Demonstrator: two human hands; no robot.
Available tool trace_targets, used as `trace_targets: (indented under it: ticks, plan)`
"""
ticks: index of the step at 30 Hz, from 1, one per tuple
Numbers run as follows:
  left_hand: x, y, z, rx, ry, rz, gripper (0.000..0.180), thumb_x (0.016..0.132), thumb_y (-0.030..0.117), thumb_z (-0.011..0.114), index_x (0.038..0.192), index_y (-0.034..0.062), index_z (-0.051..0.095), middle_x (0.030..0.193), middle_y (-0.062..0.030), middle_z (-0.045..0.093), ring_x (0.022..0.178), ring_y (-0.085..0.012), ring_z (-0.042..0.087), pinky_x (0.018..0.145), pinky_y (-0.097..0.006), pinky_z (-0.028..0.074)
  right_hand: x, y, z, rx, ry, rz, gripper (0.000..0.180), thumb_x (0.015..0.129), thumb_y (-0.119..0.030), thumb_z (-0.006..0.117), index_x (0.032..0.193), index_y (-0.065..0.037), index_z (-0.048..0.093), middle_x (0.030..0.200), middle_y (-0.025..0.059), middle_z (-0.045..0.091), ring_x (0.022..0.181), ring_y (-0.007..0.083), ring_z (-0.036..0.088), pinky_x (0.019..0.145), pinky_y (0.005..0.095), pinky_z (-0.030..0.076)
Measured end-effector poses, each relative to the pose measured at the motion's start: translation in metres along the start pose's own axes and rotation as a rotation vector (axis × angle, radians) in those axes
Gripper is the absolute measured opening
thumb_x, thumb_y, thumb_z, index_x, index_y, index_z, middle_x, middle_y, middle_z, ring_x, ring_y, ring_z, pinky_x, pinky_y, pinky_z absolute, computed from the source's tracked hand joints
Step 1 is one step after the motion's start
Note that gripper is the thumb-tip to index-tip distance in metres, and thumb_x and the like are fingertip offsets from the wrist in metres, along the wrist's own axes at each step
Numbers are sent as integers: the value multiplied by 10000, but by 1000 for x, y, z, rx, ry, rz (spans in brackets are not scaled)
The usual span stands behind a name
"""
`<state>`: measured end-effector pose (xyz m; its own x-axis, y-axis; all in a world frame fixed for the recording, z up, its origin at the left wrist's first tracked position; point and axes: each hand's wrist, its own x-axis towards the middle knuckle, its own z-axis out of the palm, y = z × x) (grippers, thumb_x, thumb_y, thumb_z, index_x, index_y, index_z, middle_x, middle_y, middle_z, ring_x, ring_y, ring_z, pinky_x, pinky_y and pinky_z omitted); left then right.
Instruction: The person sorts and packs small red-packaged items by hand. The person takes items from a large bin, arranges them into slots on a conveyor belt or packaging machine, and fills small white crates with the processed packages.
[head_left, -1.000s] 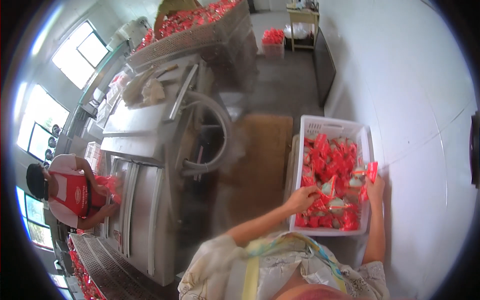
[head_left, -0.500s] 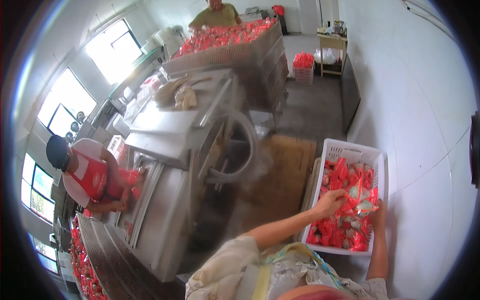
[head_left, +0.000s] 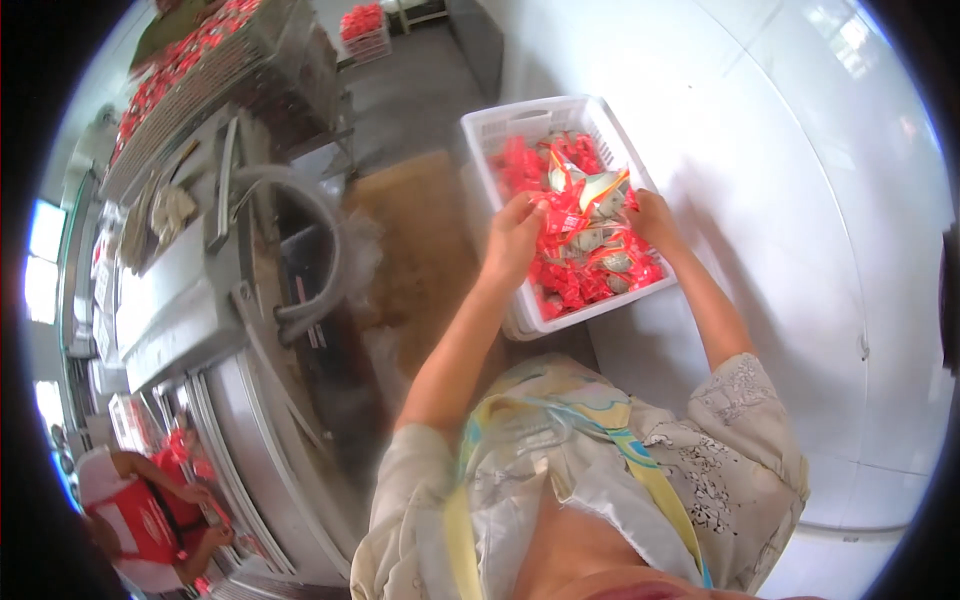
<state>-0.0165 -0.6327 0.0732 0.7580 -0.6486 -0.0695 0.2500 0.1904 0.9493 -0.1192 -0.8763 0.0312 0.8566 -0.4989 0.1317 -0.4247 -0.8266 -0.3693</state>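
Between my hands a red-and-clear plastic packet (head_left: 605, 190) is stretched above a white plastic crate (head_left: 628, 152). The fingers of my left hand (head_left: 514, 238) are closed on its red end. My right hand (head_left: 655, 218) grips the opposite end near the crate's right wall; its fingertips are partly hidden. Something pale greenish-grey and rounded shows through the packet's clear part. Many similar red packets (head_left: 590, 285) fill the crate below, lying in a loose heap.
A white wall (head_left: 770, 200) rises close on the right. Flattened cardboard (head_left: 410, 240) covers the floor left of the crate. Farther left stands a steel machine (head_left: 180, 310) with a curved hose (head_left: 335, 235). A co-worker in a red apron (head_left: 150, 520) stands beyond it. Another crate (head_left: 365, 40) sits far back.
The view has swung right and down, so the crate appears nearer the middle. Both hands still hold a packet, now pulled wider between them over the crate.
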Motion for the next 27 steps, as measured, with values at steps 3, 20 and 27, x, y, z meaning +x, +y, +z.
trace_targets:
  ticks: [3, 20, 27]
  plan:
    - [-37, 10, -39, -104, 61, 51, 138, 895, 122, 513, 953, 21, 587, 741, 19, 549, 662, -39, 452, 577, -203, 374, -10, -31, -4, -81, 16, -66, 257, 752, -199, 637, 782, 43, 555, 810, 249, 588, 797, 402, 574, 687, 439, 454]
    - [-300, 150, -323, 324, 1059, 287, 140, 879, 115, 523, 913, 15, 615, 694, 39, 546, 627, -45, 461, 546, -228, 386, -11, -504, 50, 581, -451, -977, 168, 786, -41, 594, 948, 3, 589, 786, 121, 631, 728, 191, 622, 672, 299, 464]
    - [-407, 142, -382, 885, 1510, 170, 176, 860, 188, 526, 944, 69, 625, 710, -97, 612, 633, -190, 571, 584, -317, 433, -64, -659, 157, 652, -753, -1175, 224, 779, -179, 642, 833, 31, 584, 729, 171, 577, 659, 265, 571, 628, 357, 440]
